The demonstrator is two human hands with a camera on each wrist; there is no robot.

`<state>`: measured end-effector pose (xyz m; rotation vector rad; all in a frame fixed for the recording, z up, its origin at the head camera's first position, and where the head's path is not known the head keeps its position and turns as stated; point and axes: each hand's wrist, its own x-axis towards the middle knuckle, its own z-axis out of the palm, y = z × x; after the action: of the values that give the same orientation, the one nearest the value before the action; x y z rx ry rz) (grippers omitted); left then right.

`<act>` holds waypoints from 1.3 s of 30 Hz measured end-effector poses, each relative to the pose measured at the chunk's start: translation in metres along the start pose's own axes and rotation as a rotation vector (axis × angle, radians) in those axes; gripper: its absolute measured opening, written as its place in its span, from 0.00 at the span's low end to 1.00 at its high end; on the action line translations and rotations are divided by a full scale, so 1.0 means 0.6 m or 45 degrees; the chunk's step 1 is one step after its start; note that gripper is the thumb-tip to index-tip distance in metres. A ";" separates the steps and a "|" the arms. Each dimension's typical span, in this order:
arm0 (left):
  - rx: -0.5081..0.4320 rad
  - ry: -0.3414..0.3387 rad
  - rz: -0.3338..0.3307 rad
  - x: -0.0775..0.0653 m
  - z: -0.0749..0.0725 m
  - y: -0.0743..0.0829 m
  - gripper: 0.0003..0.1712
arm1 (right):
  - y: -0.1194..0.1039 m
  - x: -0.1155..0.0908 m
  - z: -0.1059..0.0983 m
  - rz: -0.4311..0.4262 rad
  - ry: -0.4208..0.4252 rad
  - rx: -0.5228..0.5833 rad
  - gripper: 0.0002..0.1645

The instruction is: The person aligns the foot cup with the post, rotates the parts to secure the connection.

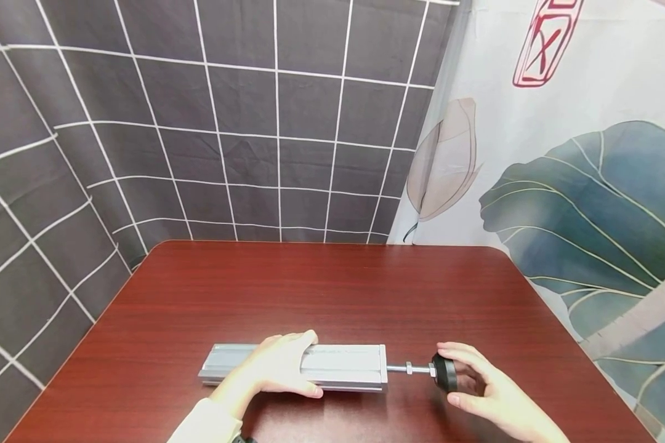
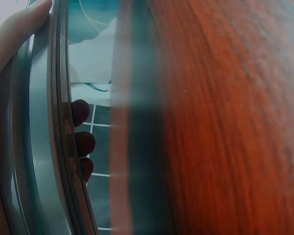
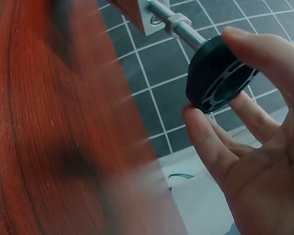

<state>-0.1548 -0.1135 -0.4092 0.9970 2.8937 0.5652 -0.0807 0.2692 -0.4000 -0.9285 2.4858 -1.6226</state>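
Observation:
My left hand (image 1: 282,363) grips a silver aluminium profile (image 1: 346,363) across its middle, thumb on the near side. In the left wrist view its fingertips (image 2: 85,143) curl round the far side of the profile, which is held above the table. A threaded rod (image 1: 420,369) with nuts on it sticks out of the profile's right end plate (image 3: 149,14). On the rod's outer end sits a round black levelling foot (image 3: 213,73), hollow underneath. My right hand (image 1: 490,387) pinches the foot's rim between thumb and fingers, its palm apart from the hollow side.
The red-brown wooden table (image 1: 321,283) stretches out beneath and beyond the hands. A dark grey curtain (image 1: 244,154) with white grid lines hangs behind and to the left. To the right hangs a white curtain (image 1: 487,154) with leaf prints.

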 end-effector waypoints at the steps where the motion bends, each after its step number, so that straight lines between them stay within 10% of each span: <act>1: 0.001 0.001 0.000 0.000 0.000 0.001 0.41 | -0.001 0.000 0.000 0.031 0.017 -0.009 0.37; 23: 0.000 0.045 -0.007 0.006 0.008 0.005 0.42 | -0.015 0.012 -0.007 0.133 0.152 0.022 0.35; 32: -0.018 0.066 -0.008 0.004 0.004 0.007 0.41 | -0.004 -0.005 -0.016 -0.036 -0.048 0.276 0.46; 39: 0.015 0.068 0.005 0.005 0.001 0.008 0.41 | -0.008 -0.004 -0.014 -0.032 0.009 0.080 0.39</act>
<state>-0.1542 -0.1077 -0.4079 1.0051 2.9454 0.5843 -0.0796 0.2761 -0.3926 -0.9520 2.4217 -1.7034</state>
